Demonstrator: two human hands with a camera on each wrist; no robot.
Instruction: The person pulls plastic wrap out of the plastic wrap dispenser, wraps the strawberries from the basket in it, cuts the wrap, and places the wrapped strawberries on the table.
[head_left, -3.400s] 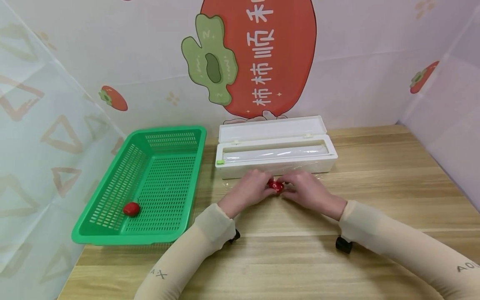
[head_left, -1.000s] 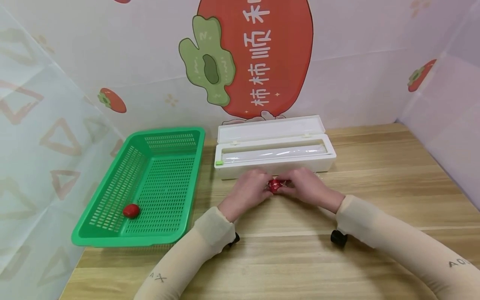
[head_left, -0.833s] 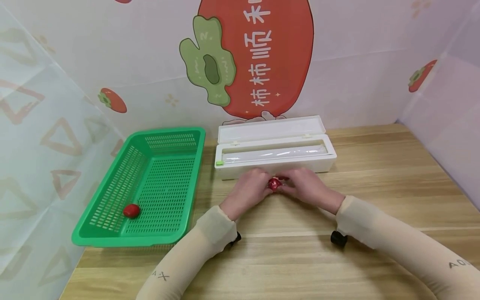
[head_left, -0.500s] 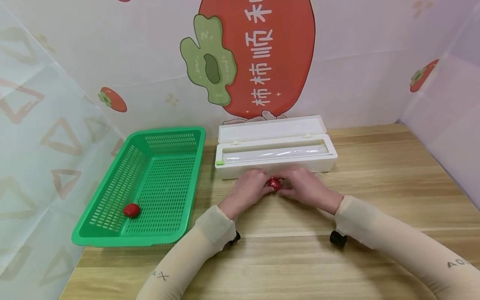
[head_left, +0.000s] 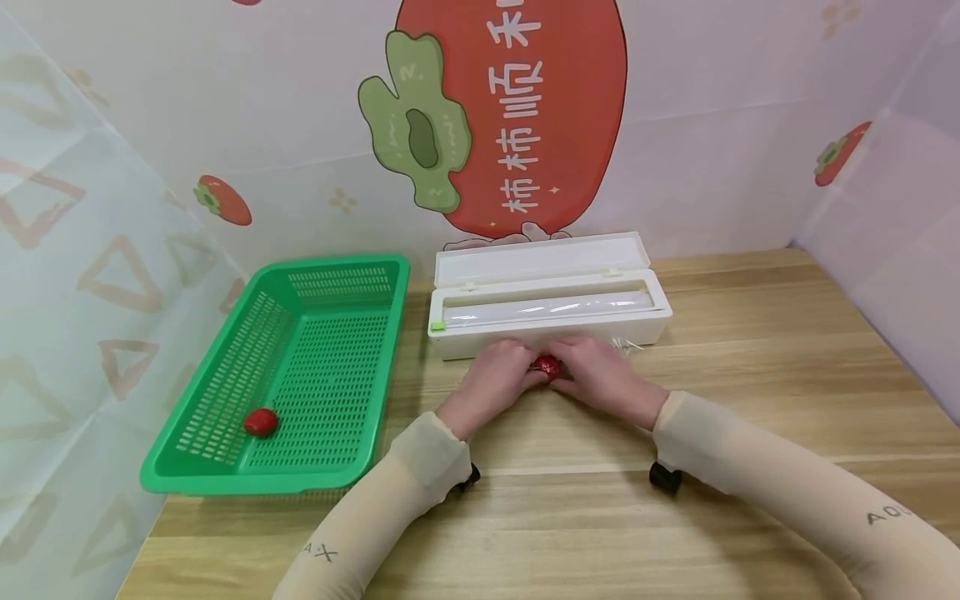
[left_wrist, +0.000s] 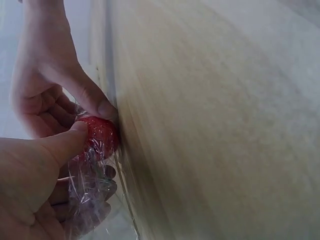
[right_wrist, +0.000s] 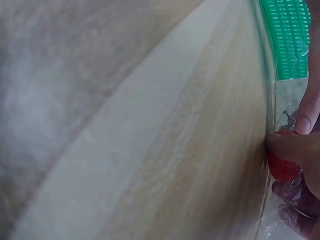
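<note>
A small round red fruit-like thing (head_left: 549, 368), wrapped in clear cling film (left_wrist: 90, 192), sits between both hands just in front of the cling film box (head_left: 551, 337). My left hand (head_left: 497, 385) holds it from the left, thumb pressed on the near side and fingers behind a loose tail of film. From the right, my right hand (head_left: 600, 377) pinches it, with the thumb tip on the fruit in the left wrist view. Most of the fingers on the far side are hidden. A crumpled film end shows past the right hand.
To the left, a green plastic basket (head_left: 150, 477) holds one similar red thing (head_left: 261, 422). The long white box stands behind the hands, lid raised, with a film roll (head_left: 547, 310) inside. Patterned sheets cover the back and side walls. Wooden tabletop (head_left: 525, 533) extends toward the body.
The film that lay spread before the box is now gathered round the red thing. My right hand has shifted left, closer to my left hand, which has barely moved.
</note>
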